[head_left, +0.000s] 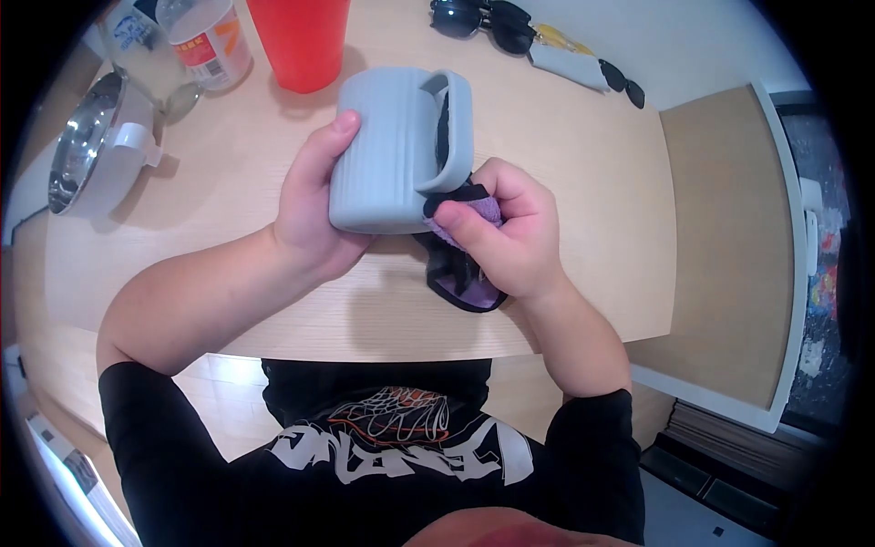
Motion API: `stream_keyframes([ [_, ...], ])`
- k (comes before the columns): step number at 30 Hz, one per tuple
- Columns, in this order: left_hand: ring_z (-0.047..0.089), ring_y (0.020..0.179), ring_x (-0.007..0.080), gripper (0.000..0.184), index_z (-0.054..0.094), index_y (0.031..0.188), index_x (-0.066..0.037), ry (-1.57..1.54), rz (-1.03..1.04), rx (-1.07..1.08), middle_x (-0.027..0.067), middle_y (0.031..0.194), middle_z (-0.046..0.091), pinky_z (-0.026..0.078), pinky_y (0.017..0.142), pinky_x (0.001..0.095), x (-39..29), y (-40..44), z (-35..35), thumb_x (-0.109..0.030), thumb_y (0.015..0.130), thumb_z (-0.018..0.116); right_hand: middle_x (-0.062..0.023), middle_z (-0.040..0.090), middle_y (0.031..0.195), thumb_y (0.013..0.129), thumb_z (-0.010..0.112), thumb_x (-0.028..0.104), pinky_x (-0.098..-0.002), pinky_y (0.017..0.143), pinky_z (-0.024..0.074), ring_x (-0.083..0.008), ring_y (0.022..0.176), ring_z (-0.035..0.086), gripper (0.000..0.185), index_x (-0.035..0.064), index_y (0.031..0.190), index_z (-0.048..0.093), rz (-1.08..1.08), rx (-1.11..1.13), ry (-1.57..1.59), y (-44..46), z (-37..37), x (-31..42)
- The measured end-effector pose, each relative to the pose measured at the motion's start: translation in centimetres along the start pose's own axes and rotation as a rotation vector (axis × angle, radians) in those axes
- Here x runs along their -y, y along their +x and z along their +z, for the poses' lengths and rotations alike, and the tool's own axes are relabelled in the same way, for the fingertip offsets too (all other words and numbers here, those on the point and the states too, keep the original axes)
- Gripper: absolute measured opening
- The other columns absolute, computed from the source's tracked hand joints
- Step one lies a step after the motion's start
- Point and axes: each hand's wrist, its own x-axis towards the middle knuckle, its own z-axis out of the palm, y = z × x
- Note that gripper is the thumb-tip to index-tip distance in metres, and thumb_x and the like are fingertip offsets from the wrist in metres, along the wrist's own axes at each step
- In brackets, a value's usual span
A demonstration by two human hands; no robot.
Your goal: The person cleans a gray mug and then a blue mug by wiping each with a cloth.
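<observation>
A pale blue-grey ribbed mug (381,155) is tilted on its side above the table, its handle facing right. My left hand (314,201) is closed around the mug, with the thumb on its ribbed wall. In my right hand (519,228) a purple cloth with black edging (474,290) is pinched between thumb and fingers, against the lower end of the handle. Dark fabric shows inside the handle opening, and the lower part of the cloth hangs beneath my right hand. The mug's inside is hidden from view.
A red cup (301,41) stands behind the mug. At the back left are a clear plastic container (205,46) with an orange label and a metal-lined bowl (100,150) on its side. Sunglasses (483,20) lie along the back edge. A low partition (725,246) borders the table's right.
</observation>
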Motion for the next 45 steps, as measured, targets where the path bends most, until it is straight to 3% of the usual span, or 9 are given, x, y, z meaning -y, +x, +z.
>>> stream_keyframes([
  [9,0.056,0.124,0.0332,0.081,0.038,0.145,-0.004,0.013,-0.032,0.142,0.0196,0.135,0.054,0.046,0.107,0.0492,0.2,-0.3,-1.4,-0.064,0.092,0.046,-0.0018,0.063,0.076,0.083,0.081,0.011,-0.0229,0.06,0.0472,-0.0059,0.069,0.057,0.024,0.0038,0.079,0.058,-0.158,0.205,-0.181,0.3,-1.8,-0.1],
  [12,0.056,0.123,0.0348,0.079,0.038,0.145,-0.004,-0.018,-0.017,0.131,0.0206,0.134,0.054,0.049,0.103,0.052,0.1,-0.3,-1.6,-0.063,0.092,0.046,-0.0005,0.064,0.076,0.089,0.073,0.01,-0.0226,0.061,0.0492,-0.0058,0.07,0.059,0.015,0.0012,0.085,0.062,0.065,0.025,0.054,0.5,-1.8,1.9],
  [17,0.058,0.12,0.0372,0.078,0.039,0.145,-0.004,-0.06,0.0,0.096,0.0223,0.135,0.052,0.052,0.095,0.0553,0.2,0.1,-2.0,-0.061,0.093,0.045,-0.0064,0.061,0.104,0.103,0.052,0.013,-0.0223,0.074,0.0454,-0.0085,0.088,0.055,0.023,-0.0052,0.1,0.065,-0.237,-0.201,0.026,1.8,-3.7,0.9],
  [21,0.059,0.118,0.0374,0.079,0.037,0.147,-0.002,-0.052,-0.082,0.107,0.0229,0.137,0.05,0.053,0.093,0.0548,0.0,0.1,-1.6,-0.06,0.093,0.041,-0.0046,0.059,0.09,0.105,0.046,0.016,-0.0269,0.07,0.0454,-0.0107,0.079,0.053,0.031,-0.0054,0.093,0.065,-0.173,-0.358,0.149,2.2,-3.3,1.7],
  [28,0.059,0.116,0.0373,0.081,0.032,0.15,-0.006,-0.182,-0.186,0.3,0.0223,0.14,0.048,0.052,0.092,0.0544,-0.3,0.1,-0.8,-0.06,0.091,0.045,-0.0045,0.05,0.072,0.09,0.066,0.01,-0.0289,0.059,0.0369,-0.0124,0.067,0.047,0.023,-0.0011,0.072,0.057,-0.23,-0.51,-0.611,2.9,-5.0,1.7],
  [33,0.062,0.112,0.0406,0.06,0.041,0.144,-0.005,-0.203,-0.197,0.339,0.0195,0.129,0.058,0.05,0.096,0.0541,-0.7,0.3,-0.5,-0.043,0.097,0.041,-0.0162,0.058,0.075,0.091,0.065,0.022,-0.0419,0.064,0.0433,-0.0338,0.071,0.054,0.032,-0.0017,0.071,0.059,-0.212,-0.359,-0.959,3.3,-6.4,1.4],
  [37,0.062,0.112,0.0402,0.059,0.042,0.143,-0.004,-0.177,-0.198,0.283,0.02,0.128,0.059,0.05,0.097,0.053,-0.3,0.4,-0.6,-0.041,0.096,0.041,-0.016,0.062,0.077,0.093,0.062,0.027,-0.0428,0.067,0.0455,-0.0337,0.077,0.059,0.035,-0.0003,0.071,0.065,-0.054,-0.358,-0.917,3.6,-5.9,0.3],
  [43,0.061,0.115,0.0402,0.061,0.042,0.143,-0.003,-0.195,-0.209,0.378,0.0202,0.132,0.057,0.047,0.102,0.0503,-0.5,0.5,0.1,-0.04,0.094,0.046,-0.0115,0.06,0.071,0.09,0.068,0.01,-0.0345,0.06,0.0434,-0.0228,0.062,0.055,0.034,-0.0002,0.061,0.052,-0.646,-0.487,-1.218,4.0,-7.3,0.5],
  [45,0.06,0.116,0.0404,0.063,0.042,0.143,-0.003,-0.192,-0.225,0.356,0.02,0.133,0.057,0.047,0.103,0.0514,-0.5,0.3,0.1,-0.041,0.094,0.049,-0.0071,0.06,0.069,0.088,0.069,0.007,-0.0311,0.058,0.0424,-0.0171,0.062,0.054,0.035,0.0026,0.06,0.049,-0.631,-0.427,-0.829,3.7,-7.5,0.1],
])
